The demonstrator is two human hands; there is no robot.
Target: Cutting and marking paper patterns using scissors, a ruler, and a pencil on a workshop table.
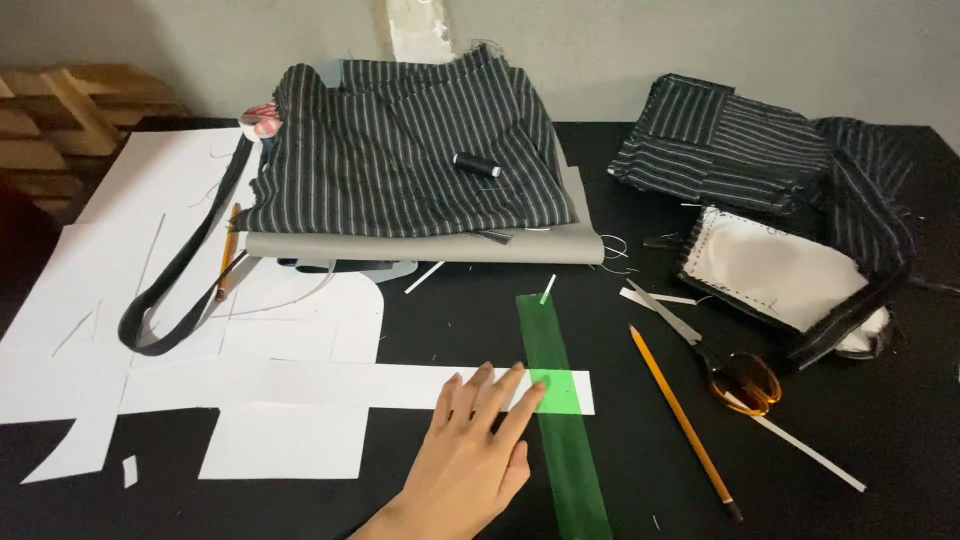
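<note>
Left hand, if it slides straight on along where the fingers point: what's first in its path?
The left hand lies flat on the white paper strip, its fingertips at the green ruler, pointing up and right. It would probably cross the ruler first; beyond is bare black table, though depth is unclear.

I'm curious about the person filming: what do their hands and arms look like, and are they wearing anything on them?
Only one hand shows, likely the left, with part of its wrist. It is bare: no glove, ring, watch or sleeve visible. The fingers are slender, nails short and unpainted.
</note>
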